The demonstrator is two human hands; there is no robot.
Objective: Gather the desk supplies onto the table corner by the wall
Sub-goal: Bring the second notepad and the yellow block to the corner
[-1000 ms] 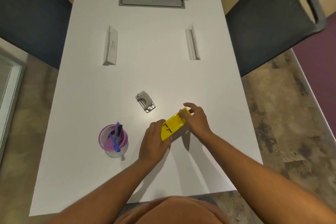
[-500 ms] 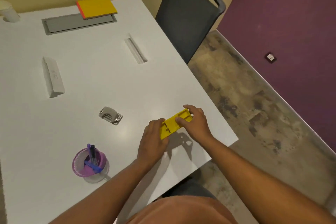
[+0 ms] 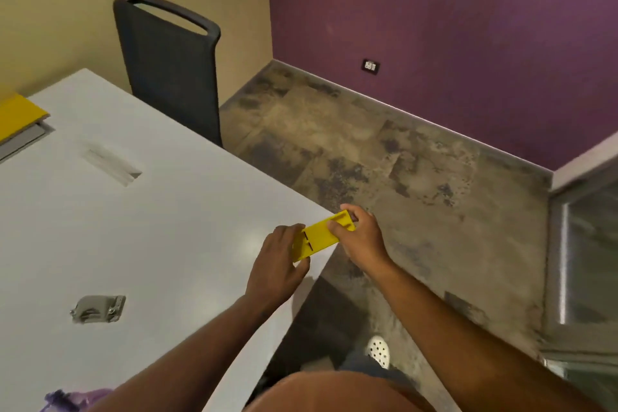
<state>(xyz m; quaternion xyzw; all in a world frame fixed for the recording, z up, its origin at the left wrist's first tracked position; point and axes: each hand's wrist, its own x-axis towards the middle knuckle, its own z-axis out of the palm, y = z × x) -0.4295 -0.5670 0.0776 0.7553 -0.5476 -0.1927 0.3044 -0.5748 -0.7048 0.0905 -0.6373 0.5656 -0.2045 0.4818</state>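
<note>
Both forearms reach forward. The left hand (image 3: 279, 257) curls around one end of a held piece; the right hand (image 3: 359, 237) pinches the other, thumb on top.

No readable text anywhere; the wall socket (image 3: 370, 66) seems too blurred for markings.

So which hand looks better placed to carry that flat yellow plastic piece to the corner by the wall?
Probably the left hand: it grips the flat yellow plastic piece on the side nearer the yellow notebook by the wall; the right hand holds the outer end.
</note>
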